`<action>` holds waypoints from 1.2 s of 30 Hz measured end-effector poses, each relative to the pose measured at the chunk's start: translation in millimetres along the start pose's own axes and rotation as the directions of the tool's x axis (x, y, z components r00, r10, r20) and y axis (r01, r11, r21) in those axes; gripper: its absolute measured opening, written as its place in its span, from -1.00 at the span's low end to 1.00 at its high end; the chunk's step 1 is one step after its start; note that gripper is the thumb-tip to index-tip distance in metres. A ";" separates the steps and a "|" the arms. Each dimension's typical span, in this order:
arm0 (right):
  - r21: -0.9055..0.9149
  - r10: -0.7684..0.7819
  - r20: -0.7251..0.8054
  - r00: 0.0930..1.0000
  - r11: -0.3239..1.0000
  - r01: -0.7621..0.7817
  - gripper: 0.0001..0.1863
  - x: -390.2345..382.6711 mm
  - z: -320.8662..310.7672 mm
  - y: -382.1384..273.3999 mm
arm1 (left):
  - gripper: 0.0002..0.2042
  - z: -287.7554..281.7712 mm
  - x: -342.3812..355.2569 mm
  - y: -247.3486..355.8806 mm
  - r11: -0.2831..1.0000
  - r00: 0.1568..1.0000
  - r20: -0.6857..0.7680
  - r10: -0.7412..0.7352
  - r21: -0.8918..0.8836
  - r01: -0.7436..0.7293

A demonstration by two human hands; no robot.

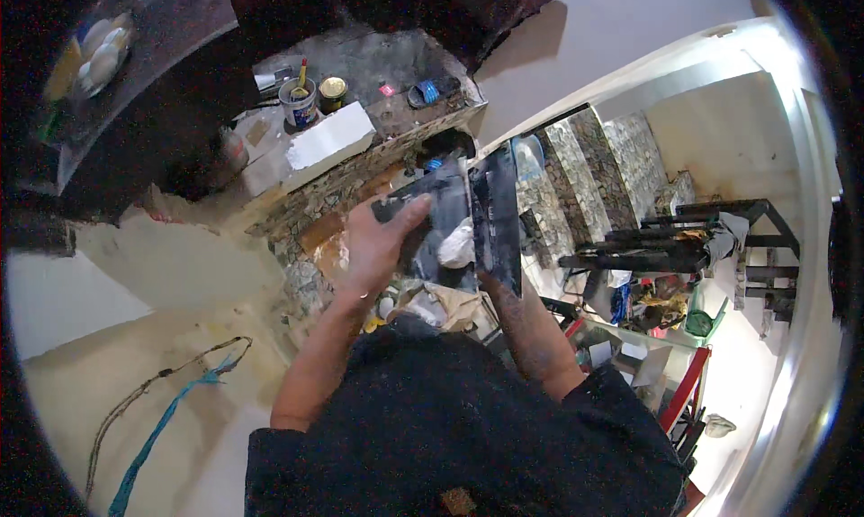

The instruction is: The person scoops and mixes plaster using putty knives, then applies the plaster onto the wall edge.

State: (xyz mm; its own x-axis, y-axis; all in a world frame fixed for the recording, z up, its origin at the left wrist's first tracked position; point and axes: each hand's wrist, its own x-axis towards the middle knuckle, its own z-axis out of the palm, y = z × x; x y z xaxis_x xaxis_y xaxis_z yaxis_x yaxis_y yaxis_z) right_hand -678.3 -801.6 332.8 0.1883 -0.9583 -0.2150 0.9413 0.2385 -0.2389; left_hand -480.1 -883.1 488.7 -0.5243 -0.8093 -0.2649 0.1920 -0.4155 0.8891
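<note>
A dark flat plate (430, 256), smeared with white, is gripped at its left side by my left hand (376, 245), thumb lying across its face. A lump of white putty-like paste (457, 244) sits near the plate's right edge. Just to the right, a second black flat blade (497, 215) stands beside the plate, its edge close to the paste. My right hand (493, 287) is at the lower end of this blade; the blade hides most of its fingers. Both pieces are in front of my chest.
On a stone-patterned ledge at the back are a bucket (299, 101) with tools, an open can (333, 92), a white block (330, 136) and a slipper (428, 91). Steps (585, 161) lie right, near a black metal frame (648, 247). Cords (162, 409) hang at left.
</note>
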 end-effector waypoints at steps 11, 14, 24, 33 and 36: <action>0.104 0.064 0.230 0.971 0.990 -0.090 -0.78 13.6 104.1 5.4 | -0.70 4.1 -7.3 25.1 0.967 0.995 -0.057 0.085 0.246 -0.068; 0.110 0.062 0.191 0.980 0.990 -0.084 -0.77 14.8 93.0 9.8 | -0.62 5.9 -9.8 29.9 0.976 0.998 -0.032 0.056 0.213 -0.048; 0.056 0.206 0.401 0.892 0.967 -0.248 -0.76 35.8 94.6 -3.3 | -0.57 -26.5 -5.4 22.4 0.994 0.978 -0.198 0.069 -0.067 -0.084; 0.146 0.026 0.246 0.969 0.987 -0.063 -0.74 23.0 108.2 15.2 | -0.55 10.8 -4.1 19.2 0.903 0.986 -0.060 0.153 0.414 -0.114; 0.135 -0.050 0.229 0.972 0.991 0.019 -0.75 14.9 111.0 3.2 | -0.52 12.0 -14.3 40.0 0.970 0.995 -0.095 -0.038 0.234 0.059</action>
State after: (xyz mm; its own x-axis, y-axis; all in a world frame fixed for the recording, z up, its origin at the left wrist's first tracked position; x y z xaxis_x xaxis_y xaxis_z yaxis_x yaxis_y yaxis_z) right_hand -641.4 -832.6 434.0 0.2002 -0.9795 0.0199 0.9739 0.1968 -0.1128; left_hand -474.9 -883.2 532.6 -0.4502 -0.8286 -0.3328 -0.0388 -0.3541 0.9344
